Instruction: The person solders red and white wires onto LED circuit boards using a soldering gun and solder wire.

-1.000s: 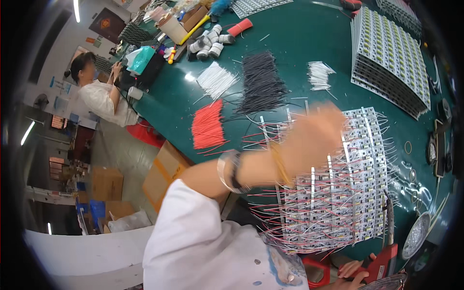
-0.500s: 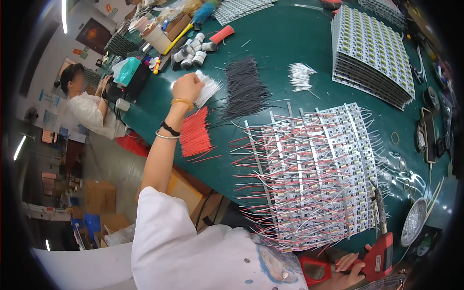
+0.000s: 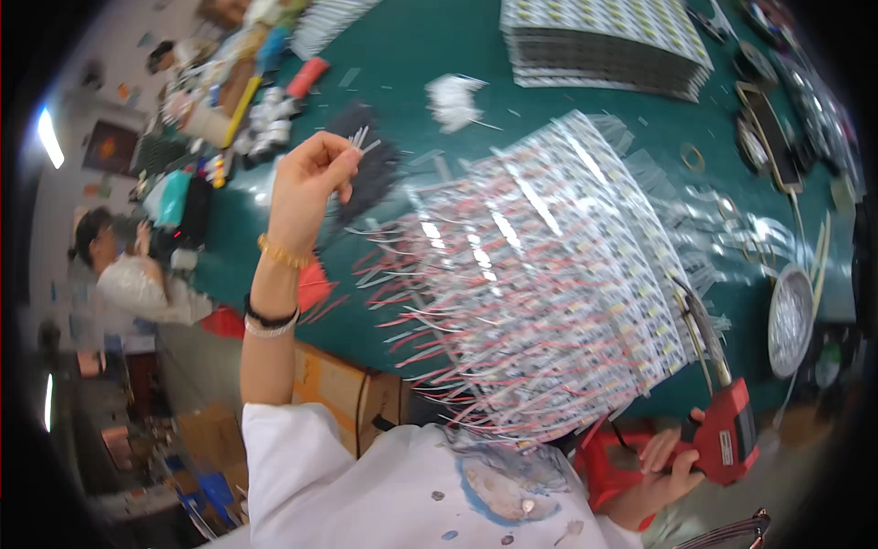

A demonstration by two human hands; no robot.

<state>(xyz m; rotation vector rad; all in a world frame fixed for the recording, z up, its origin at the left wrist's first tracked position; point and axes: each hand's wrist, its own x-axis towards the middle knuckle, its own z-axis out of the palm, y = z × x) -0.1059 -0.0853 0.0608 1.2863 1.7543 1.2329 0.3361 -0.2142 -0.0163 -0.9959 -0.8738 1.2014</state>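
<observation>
My left hand (image 3: 311, 183) is raised above the table, its thumb and fingers pinching a few short white wires (image 3: 363, 139). Beneath and beside it lie a bundle of black wires (image 3: 373, 183) and a pile of red wires (image 3: 314, 285), partly hidden by my wrist. My right hand (image 3: 672, 462) is wrapped round the grip of a red and black soldering gun (image 3: 729, 435), whose metal tip points up along the right edge of the circuit boards. The sheet of circuit boards (image 3: 549, 274) has red and white wires sticking out on its left side.
A pile of white wires (image 3: 455, 101) lies behind the boards, and a tall stack of board sheets (image 3: 604, 46) stands at the back. To the right are a foil-wrapped reel (image 3: 792, 320) and a phone-like object (image 3: 768, 137). A person (image 3: 128, 265) sits at far left.
My left hand has lifted from the white wire pile and come nearer with a few white wires in its fingers. The view has shifted; the right hand still grips the soldering gun.
</observation>
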